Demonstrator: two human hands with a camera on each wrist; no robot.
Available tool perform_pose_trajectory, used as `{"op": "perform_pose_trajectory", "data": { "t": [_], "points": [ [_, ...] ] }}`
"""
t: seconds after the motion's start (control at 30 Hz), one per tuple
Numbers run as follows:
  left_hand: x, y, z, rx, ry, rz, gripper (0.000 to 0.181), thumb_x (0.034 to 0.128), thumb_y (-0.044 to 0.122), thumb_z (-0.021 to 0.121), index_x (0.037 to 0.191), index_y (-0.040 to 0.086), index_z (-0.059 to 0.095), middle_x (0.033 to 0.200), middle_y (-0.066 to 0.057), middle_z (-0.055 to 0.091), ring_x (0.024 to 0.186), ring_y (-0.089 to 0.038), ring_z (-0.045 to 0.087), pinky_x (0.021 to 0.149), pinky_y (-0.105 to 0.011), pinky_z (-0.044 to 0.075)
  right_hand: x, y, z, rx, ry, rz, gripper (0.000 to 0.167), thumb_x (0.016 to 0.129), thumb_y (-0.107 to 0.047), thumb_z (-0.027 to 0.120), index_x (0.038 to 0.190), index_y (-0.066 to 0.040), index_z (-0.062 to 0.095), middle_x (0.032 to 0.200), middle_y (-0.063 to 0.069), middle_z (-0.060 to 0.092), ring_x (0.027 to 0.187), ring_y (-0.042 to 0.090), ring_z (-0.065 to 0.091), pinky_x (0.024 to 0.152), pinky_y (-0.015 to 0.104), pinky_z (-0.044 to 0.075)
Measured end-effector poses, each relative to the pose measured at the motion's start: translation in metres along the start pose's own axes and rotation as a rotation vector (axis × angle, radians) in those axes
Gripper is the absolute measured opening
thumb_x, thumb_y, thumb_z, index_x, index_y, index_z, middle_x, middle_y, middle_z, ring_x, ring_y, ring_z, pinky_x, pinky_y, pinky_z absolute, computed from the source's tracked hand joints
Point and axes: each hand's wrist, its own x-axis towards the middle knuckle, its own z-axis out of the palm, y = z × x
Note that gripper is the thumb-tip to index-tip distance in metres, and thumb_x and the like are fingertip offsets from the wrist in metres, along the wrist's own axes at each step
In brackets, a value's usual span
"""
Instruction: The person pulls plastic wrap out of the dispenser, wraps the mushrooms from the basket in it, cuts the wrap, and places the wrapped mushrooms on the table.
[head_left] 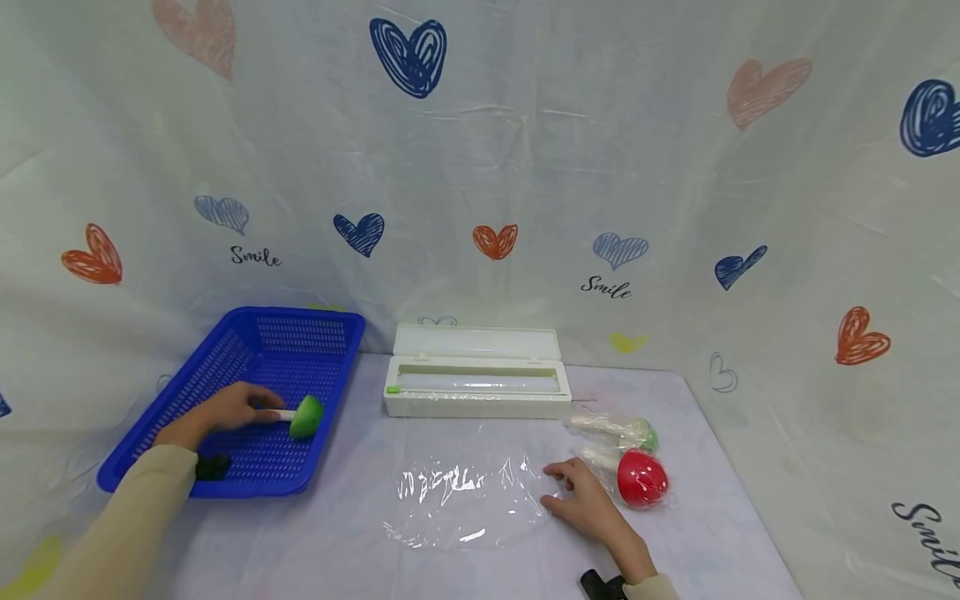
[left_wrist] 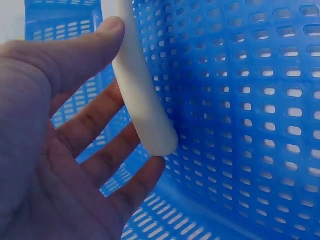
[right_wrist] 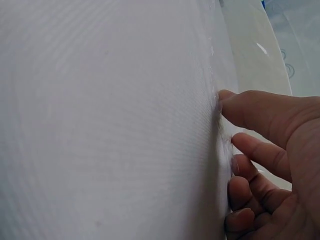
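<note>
In the head view my left hand (head_left: pixel 228 408) holds the white stem of a green-capped mushroom-like item (head_left: pixel 306 417) over the blue basket (head_left: pixel 341 375). The left wrist view shows the thumb and fingers of my left hand (left_wrist: pixel 95 115) around the white stem (left_wrist: pixel 142 95). A sheet of clear film (head_left: pixel 465 500) lies on the table, with the fingertips of my right hand (head_left: pixel 592 504) at its right edge. In the right wrist view my right hand (right_wrist: pixel 270 155) touches the film's edge, fingers bent and apart from the thumb.
A white film box (head_left: pixel 480 404) with a raised lid stands at the back. To the right lie a wrapped red-capped item (head_left: pixel 642 479) and a wrapped green-capped one (head_left: pixel 647 435). A dark green item (head_left: pixel 213 467) sits in the basket; a black object (head_left: pixel 600 585) is near my right wrist.
</note>
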Motion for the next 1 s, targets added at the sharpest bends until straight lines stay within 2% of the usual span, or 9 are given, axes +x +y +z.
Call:
{"op": "perform_pose_trajectory", "data": {
  "t": [0.23,0.43,0.7,0.8,1.0],
  "points": [
    [0.004,0.0,0.001,0.029,0.01,0.026,0.017,0.0971,0.008,0.068,0.107,-0.005,0.073,0.102,-0.018,0.074,0.099,-0.039,0.067,0.087,-0.059,0.053,-0.001,0.001,0.0,0.006,-0.001,0.0,0.041,0.079,-0.016,0.088,0.116,-0.012,0.073,0.104,0.0,0.061,0.09,0.014,0.051,0.077,0.026,0.048],
    [0.005,0.007,0.0,0.054,0.082,0.002,0.01,0.0982,0.004,0.064,0.103,-0.003,0.068,0.099,-0.018,0.07,0.092,-0.035,0.065,0.08,-0.055,0.052,-0.001,0.001,-0.001,0.006,0.002,-0.006,0.04,0.079,-0.017,0.088,0.116,-0.013,0.072,0.105,-0.001,0.061,0.091,0.014,0.051,0.077,0.026,0.049],
    [-0.002,0.031,-0.009,0.025,0.179,0.065,0.011,0.1021,0.006,0.061,0.105,-0.003,0.066,0.095,-0.015,0.07,0.082,-0.024,0.061,0.068,-0.04,0.05,-0.001,0.001,-0.001,0.003,0.008,-0.024,0.04,0.079,-0.017,0.088,0.116,-0.013,0.073,0.103,-0.001,0.061,0.089,0.013,0.05,0.076,0.026,0.048],
    [-0.007,0.042,-0.015,0.034,0.206,0.068,0.012,0.1023,0.006,0.061,0.106,-0.004,0.065,0.094,-0.016,0.069,0.078,-0.022,0.058,0.065,-0.037,0.046,-0.001,0.001,-0.001,0.007,0.004,-0.017,0.04,0.08,-0.018,0.088,0.116,-0.014,0.073,0.104,-0.001,0.061,0.09,0.013,0.051,0.077,0.026,0.049],
    [-0.017,0.063,-0.028,0.06,0.233,0.034,0.018,0.1037,0.009,0.059,0.112,-0.006,0.064,0.102,-0.023,0.07,0.079,-0.023,0.058,0.066,-0.037,0.045,-0.002,0.0,-0.001,0.014,-0.001,0.0,0.04,0.08,-0.018,0.088,0.117,-0.013,0.073,0.105,0.0,0.061,0.091,0.014,0.051,0.078,0.027,0.049]
  ]
}}
